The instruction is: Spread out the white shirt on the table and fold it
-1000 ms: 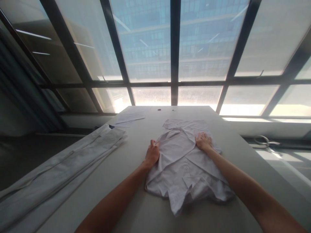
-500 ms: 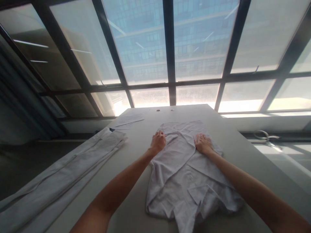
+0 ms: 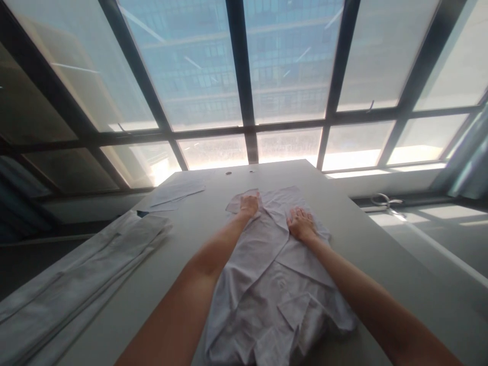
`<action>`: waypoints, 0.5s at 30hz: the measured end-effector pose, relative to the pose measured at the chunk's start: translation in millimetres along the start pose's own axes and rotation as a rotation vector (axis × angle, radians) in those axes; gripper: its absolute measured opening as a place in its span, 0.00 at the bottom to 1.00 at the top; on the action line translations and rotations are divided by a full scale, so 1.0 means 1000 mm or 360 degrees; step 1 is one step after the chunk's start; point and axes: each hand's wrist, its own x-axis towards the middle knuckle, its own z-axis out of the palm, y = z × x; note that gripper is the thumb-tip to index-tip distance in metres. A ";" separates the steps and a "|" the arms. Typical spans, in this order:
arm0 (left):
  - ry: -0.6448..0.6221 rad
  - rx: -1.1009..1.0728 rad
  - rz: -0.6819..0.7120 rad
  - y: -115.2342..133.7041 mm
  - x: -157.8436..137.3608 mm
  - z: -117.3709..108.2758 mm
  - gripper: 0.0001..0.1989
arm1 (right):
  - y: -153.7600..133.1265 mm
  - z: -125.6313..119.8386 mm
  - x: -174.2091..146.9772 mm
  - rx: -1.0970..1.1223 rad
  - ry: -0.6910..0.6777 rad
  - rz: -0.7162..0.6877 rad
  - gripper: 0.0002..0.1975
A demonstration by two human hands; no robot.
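A pale shirt (image 3: 263, 264) lies partly folded in front of me, its near end rumpled and a button-like spot faintly visible. My left hand (image 3: 249, 204) is closed on the fabric near the far left corner, where a flap sticks out to the left; the fingertips are partly hidden. Flat on the right side of the shirt rests my right hand (image 3: 301, 223), its fingers stretched out and pressing the cloth.
The shirt is on a white table (image 3: 190, 244). Long folded pale cloth (image 3: 99, 269) runs along the left edge, with white sheets (image 3: 173, 195) beyond it. Two small round items lie at the far end. Large windows stand behind; a whitish looped object (image 3: 385, 200) is at right.
My left hand has moved the shirt's far left corner, and a flap now spreads out to the left. My right hand stays flat on the shirt. The view has turned to the right.
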 end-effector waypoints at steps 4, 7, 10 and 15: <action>0.0047 -0.0074 0.0129 0.011 -0.001 0.020 0.29 | 0.000 0.000 0.000 0.0018 0.0008 0.0003 0.30; 0.0095 -0.0084 0.0178 0.004 -0.022 0.031 0.27 | 0.000 0.001 0.000 0.0021 0.0024 -0.0001 0.30; 0.0234 -0.0054 0.0033 -0.023 -0.046 0.033 0.26 | 0.000 0.001 -0.001 0.0019 0.0020 0.0005 0.30; 0.0161 -0.0447 -0.0600 -0.088 -0.058 0.023 0.32 | 0.001 0.002 -0.001 0.0009 0.0059 -0.0013 0.29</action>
